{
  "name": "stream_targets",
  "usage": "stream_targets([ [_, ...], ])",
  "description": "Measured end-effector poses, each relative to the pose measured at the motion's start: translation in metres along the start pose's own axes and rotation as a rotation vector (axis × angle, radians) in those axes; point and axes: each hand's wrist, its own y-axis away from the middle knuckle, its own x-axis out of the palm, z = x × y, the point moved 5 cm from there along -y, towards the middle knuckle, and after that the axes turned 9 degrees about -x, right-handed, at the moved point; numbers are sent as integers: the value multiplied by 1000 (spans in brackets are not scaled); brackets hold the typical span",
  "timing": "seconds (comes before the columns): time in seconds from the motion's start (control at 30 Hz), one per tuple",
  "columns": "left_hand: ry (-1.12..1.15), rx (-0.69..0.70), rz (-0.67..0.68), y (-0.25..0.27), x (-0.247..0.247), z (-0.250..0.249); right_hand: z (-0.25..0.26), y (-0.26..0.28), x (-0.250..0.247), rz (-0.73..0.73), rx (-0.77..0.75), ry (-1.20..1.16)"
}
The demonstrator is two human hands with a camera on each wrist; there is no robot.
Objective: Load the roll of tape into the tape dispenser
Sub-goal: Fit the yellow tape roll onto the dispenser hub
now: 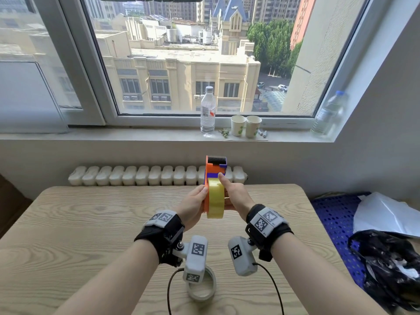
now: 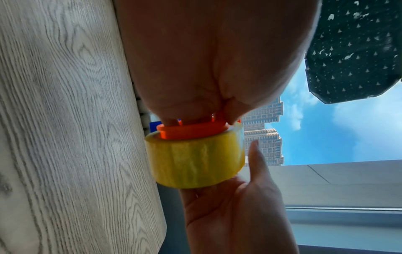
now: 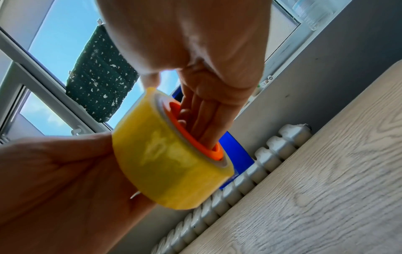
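Head view: left hand (image 1: 193, 204) gripping orange-and-blue plastic tape dispenser (image 1: 214, 169) by side plate, fingers curled round edge. Right hand (image 1: 235, 196) holding yellow translucent roll of tape (image 1: 216, 202), thumb lying straight along rim, fingers reaching into core. Roll sitting on orange hub (image 2: 191, 131), above pale wood-grain table (image 1: 91, 223). Advice: pushing roll square, fully home on hub, keeping dispenser steady. Clear plastic water bottle (image 1: 208, 112) on sill: label unreadable. No other legible writing.
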Motion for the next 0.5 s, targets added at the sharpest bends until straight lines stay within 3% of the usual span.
stream_targets([
  [0.17,-10,-6,4,0,-3,-1,-8,3,-1,169,-27,-42],
  [0.4,-6,-42,48,3,6,-2,-9,-3,-7,-65,82,-59],
  [0.5,-6,-38,9,2,3,-4,-11,0,0,117,68,-97],
])
